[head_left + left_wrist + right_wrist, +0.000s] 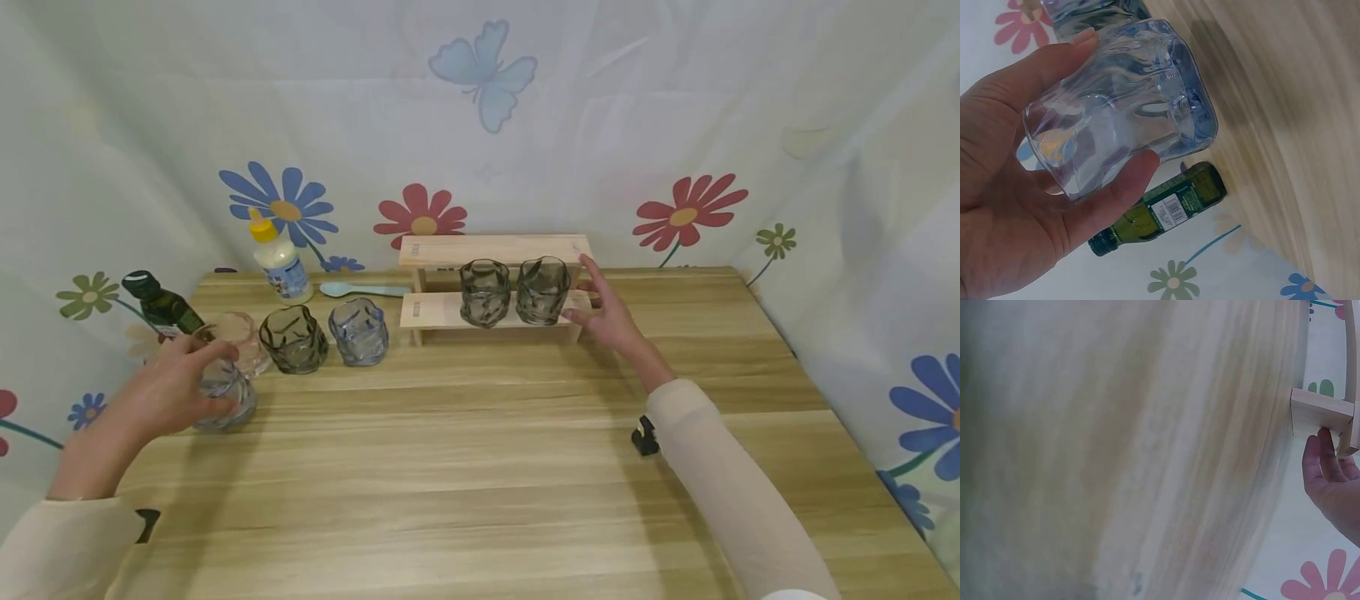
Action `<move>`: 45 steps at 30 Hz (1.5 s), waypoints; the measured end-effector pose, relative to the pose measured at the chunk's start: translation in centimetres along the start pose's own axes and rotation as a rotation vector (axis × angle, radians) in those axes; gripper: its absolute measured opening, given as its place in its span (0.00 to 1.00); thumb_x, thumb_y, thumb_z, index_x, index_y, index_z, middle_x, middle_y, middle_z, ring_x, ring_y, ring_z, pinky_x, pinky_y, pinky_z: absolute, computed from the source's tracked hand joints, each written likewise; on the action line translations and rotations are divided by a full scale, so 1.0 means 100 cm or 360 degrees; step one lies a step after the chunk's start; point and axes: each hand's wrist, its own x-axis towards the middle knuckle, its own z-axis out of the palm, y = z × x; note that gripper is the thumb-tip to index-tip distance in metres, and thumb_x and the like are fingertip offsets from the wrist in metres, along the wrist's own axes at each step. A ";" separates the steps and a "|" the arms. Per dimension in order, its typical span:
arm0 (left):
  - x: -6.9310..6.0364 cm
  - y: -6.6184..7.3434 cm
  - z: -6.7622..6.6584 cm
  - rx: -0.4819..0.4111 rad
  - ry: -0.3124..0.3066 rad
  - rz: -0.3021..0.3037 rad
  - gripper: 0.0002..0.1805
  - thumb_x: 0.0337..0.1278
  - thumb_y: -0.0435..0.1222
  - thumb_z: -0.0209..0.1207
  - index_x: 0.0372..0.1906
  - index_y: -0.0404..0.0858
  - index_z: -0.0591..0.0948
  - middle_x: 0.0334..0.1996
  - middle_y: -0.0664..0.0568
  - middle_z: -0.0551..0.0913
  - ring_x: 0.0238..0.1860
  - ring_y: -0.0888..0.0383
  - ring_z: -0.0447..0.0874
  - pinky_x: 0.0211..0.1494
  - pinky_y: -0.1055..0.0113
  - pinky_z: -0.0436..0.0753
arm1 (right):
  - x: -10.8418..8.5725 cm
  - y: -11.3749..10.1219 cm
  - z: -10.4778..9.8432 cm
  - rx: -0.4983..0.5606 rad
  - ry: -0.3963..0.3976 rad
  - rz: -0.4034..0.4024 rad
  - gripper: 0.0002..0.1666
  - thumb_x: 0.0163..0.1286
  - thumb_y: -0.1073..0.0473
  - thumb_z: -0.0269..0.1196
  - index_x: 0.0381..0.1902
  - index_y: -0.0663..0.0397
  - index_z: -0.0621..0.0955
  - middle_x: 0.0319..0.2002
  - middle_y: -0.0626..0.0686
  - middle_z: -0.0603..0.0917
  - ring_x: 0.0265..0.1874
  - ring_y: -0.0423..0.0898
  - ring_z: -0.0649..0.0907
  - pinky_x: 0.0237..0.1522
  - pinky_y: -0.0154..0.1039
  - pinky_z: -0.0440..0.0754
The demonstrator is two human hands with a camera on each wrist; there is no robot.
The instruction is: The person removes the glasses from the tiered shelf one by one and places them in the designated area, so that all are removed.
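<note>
My left hand [161, 390] grips a clear, faintly blue drinking glass [1179, 106] between thumb and fingers at the table's left. Just behind it are a pinkish glass [243, 337], a dark grey glass [294, 342] and a bluish glass [360, 333]. On the lower step of a two-tier wooden shelf [495, 250] stand a left smoky glass [484, 293] and a right smoky glass [543, 292]. At the shelf's right end is my right hand [611, 318], fingers extended by the wood and close to the right smoky glass. Whether it touches either is unclear.
A green bottle [168, 308] stands at the back left, with a yellow-capped bottle [285, 267] and a pale blue spoon [363, 289] nearby. A small black object [643, 437] shows beside the right sleeve. Flowered cloth [525, 150] hangs behind the wooden table [465, 467].
</note>
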 end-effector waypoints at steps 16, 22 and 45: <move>-0.003 -0.012 0.015 -0.0075 -0.0009 -0.0039 0.39 0.44 0.44 0.75 0.62 0.34 0.73 0.54 0.22 0.66 0.48 0.26 0.73 0.39 0.35 0.75 | 0.000 0.000 0.001 -0.0018 0.0006 -0.0073 0.56 0.68 0.67 0.65 0.81 0.36 0.45 0.72 0.68 0.64 0.63 0.71 0.72 0.56 0.64 0.75; -0.002 -0.018 0.018 -0.0105 -0.0023 -0.0084 0.42 0.45 0.46 0.75 0.64 0.34 0.71 0.56 0.21 0.63 0.50 0.25 0.70 0.42 0.33 0.73 | 0.000 0.000 0.001 -0.0010 0.0011 -0.0052 0.56 0.68 0.67 0.65 0.81 0.34 0.46 0.70 0.70 0.66 0.64 0.71 0.71 0.59 0.66 0.74; -0.004 -0.020 0.011 -0.0153 -0.0090 -0.0176 0.47 0.45 0.45 0.75 0.67 0.32 0.64 0.56 0.15 0.57 0.43 0.25 0.73 0.34 0.40 0.76 | -0.001 0.000 0.001 -0.0013 0.0013 -0.0040 0.56 0.68 0.68 0.64 0.81 0.34 0.46 0.71 0.69 0.65 0.64 0.72 0.72 0.59 0.65 0.74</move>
